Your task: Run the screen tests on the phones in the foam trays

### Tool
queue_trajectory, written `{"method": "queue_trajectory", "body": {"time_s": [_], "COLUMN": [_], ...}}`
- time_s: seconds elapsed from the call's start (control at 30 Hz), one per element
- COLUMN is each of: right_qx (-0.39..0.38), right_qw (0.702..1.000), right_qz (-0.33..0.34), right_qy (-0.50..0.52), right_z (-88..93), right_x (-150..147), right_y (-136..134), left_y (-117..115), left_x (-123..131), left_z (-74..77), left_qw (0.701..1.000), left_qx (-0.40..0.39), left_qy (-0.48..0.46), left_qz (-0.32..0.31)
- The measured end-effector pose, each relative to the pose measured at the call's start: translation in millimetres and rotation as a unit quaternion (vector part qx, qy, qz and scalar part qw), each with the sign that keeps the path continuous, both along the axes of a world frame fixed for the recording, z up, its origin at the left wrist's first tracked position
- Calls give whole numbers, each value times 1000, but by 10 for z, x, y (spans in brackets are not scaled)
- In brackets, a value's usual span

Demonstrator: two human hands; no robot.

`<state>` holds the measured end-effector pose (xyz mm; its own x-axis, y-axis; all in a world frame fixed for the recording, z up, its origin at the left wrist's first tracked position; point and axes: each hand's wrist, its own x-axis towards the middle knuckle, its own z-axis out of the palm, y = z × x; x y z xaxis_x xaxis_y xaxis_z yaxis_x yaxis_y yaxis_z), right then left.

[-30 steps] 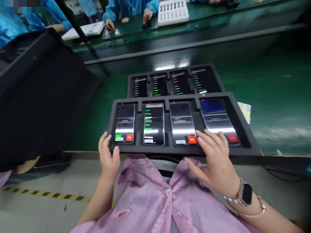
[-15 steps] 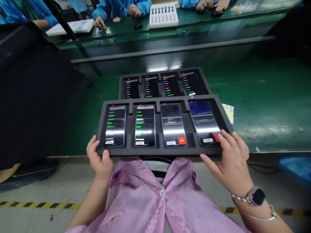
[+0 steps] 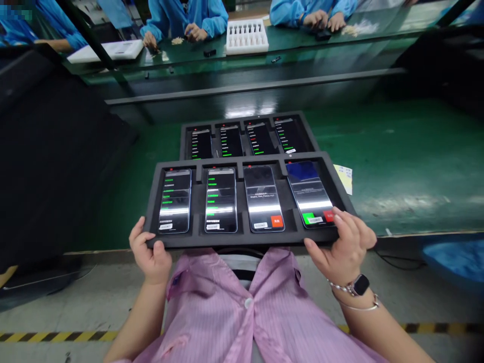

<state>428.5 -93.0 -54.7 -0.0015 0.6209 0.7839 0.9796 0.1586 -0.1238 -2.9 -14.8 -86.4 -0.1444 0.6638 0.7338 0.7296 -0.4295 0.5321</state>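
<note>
A black foam tray (image 3: 242, 239) is between my hands at the bench's near edge. Several smartphones lie face up in its slots, each with a small white label. Green text lines show on the leftmost phone (image 3: 175, 201) and the second phone (image 3: 221, 201). The third phone (image 3: 263, 201) has a red square; the rightmost phone (image 3: 308, 194) shows a green and a red one. My left hand (image 3: 149, 254) grips the near left corner. At the near right corner, my right hand (image 3: 342, 242) has its thumb at the front edge and fingertips over the rim beside the rightmost phone.
Behind, a second black tray (image 3: 308, 133) with several phones is partly hidden by the front one. A yellow paper (image 3: 344, 179) lies right of it on the green bench (image 3: 397, 166). Across, co-workers in blue sleeves sit near a white parts tray (image 3: 247, 49). Dark covers flank both sides.
A green square has appeared on the rightmost phone beside the red one. My right hand's fingers have shifted slightly at the tray's corner. The whole view has moved a little.
</note>
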Motion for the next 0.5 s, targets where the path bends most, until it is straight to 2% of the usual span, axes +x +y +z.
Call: {"method": "queue_trajectory", "body": {"time_s": [0.13, 0.3, 0.43, 0.5], "right_qx": [11, -33, -56, -84], "right_qw": [1000, 999, 998, 995], "right_qz": [-5, 2, 11, 47], "right_qy": [-18, -31, 0, 20], "right_z": [-2, 67, 197, 299], "right_x": [-7, -10, -111, -247], "right_y": [2, 15, -14, -22], "left_y": [0, 14, 1, -6], "left_x": [-4, 5, 26, 35], "left_z": [-11, -25, 9, 35], "left_qw": [1000, 1000, 1000, 1000], "left_qx": [-8, 14, -2, -20], "left_qy": [-5, -18, -9, 1], "left_qz": [-1, -21, -6, 2]}}
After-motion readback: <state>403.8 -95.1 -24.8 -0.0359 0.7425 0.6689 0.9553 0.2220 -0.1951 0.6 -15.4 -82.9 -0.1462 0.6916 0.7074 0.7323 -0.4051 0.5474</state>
